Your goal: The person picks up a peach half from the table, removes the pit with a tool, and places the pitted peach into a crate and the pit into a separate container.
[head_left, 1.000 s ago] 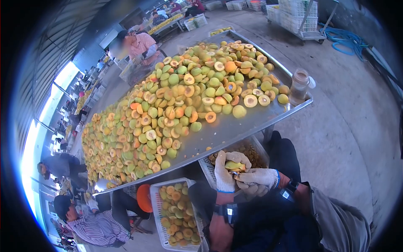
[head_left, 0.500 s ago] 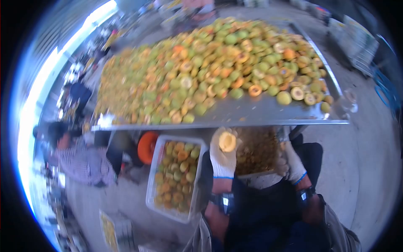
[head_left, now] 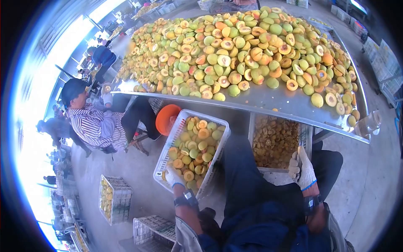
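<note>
My left hand [head_left: 174, 177], in a white glove, reaches over the near left rim of a white plastic crate [head_left: 158, 173] filled with halved peaches [head_left: 193, 153]. Its fingers look stretched out among the fruit, and their tips are partly hidden. My right hand [head_left: 303, 170], gloved too, is beside the right edge of a bin of brown pits and scraps [head_left: 275, 140]. Its fingers are curled in, and a small tan tip shows at the top; what it holds is not clear. In front, a metal table [head_left: 268, 103] carries a large heap of peach halves [head_left: 210, 54].
An orange bucket [head_left: 168, 119] stands left of the crate, near a seated person in a striped shirt [head_left: 98, 126]. Another fruit crate [head_left: 119, 201] and a white crate [head_left: 153, 229] are on the floor. A clear cup [head_left: 368, 122] is at the table's right corner.
My left hand has moved from below the table edge, where it held a peach half, left and down to the crate. That half is no longer seen in it. The view has shifted.
</note>
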### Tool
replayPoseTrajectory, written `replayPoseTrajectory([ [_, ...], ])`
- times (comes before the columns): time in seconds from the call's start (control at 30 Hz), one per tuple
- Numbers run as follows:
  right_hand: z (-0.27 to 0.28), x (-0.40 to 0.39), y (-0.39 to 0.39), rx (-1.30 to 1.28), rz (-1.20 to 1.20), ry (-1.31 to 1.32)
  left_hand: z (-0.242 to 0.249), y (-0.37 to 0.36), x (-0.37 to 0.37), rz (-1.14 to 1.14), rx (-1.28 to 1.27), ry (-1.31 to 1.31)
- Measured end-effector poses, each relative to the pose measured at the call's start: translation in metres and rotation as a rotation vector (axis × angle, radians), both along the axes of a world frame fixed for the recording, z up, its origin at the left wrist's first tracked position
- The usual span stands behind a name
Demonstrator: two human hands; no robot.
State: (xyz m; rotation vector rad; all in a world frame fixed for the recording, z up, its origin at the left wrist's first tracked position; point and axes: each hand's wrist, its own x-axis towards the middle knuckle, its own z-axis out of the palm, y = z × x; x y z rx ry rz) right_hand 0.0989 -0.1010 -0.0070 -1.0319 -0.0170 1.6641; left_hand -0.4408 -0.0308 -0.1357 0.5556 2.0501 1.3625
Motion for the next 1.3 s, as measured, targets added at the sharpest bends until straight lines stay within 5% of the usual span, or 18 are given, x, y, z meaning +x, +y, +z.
replayPoseTrajectory([
  [0.17, 0.005, -0.002, 0.001, -0.001, -0.03, -0.051, -0.009, 0.0, -0.015, 0.06, -0.011, 0.076],
  [0.23, -0.001, -0.001, 0.001, -0.027, -0.026, -0.059, -0.005, 0.009, -0.006, 0.039, -0.044, 0.396],
  [0.33, 0.003, 0.0, 0.002, -0.079, -0.009, -0.076, 0.01, 0.053, 0.028, -0.072, 0.105, 0.42],
  [0.4, -0.011, 0.003, 0.001, -0.027, 0.024, -0.071, 0.093, 0.076, 0.125, -0.225, 0.233, 0.211],
  [0.47, 0.001, -0.001, 0.004, -0.058, 0.031, -0.124, 0.11, 0.104, 0.19, -0.381, 0.348, 0.089],
  [0.57, -0.006, -0.001, 0.003, -0.068, 0.047, -0.303, 0.162, 0.129, 0.305, -0.787, 0.47, 0.237],
  [0.73, -0.009, 0.008, 0.003, -0.036, 0.111, -0.377, 0.145, 0.213, 0.429, -1.03, 0.435, 0.589],
  [0.87, -0.02, 0.011, 0.002, 0.009, 0.097, -0.355, 0.101, 0.278, 0.479, -1.004, 0.4, 0.887],
  [1.17, 0.023, 0.017, 0.008, -0.024, 0.208, -0.294, 0.076, 0.283, 0.482, -0.961, 0.339, 1.114],
  [1.3, -0.001, 0.01, 0.004, 0.103, 0.168, -0.41, 0.132, 0.241, 0.458, -1.161, 0.143, -0.249],
])
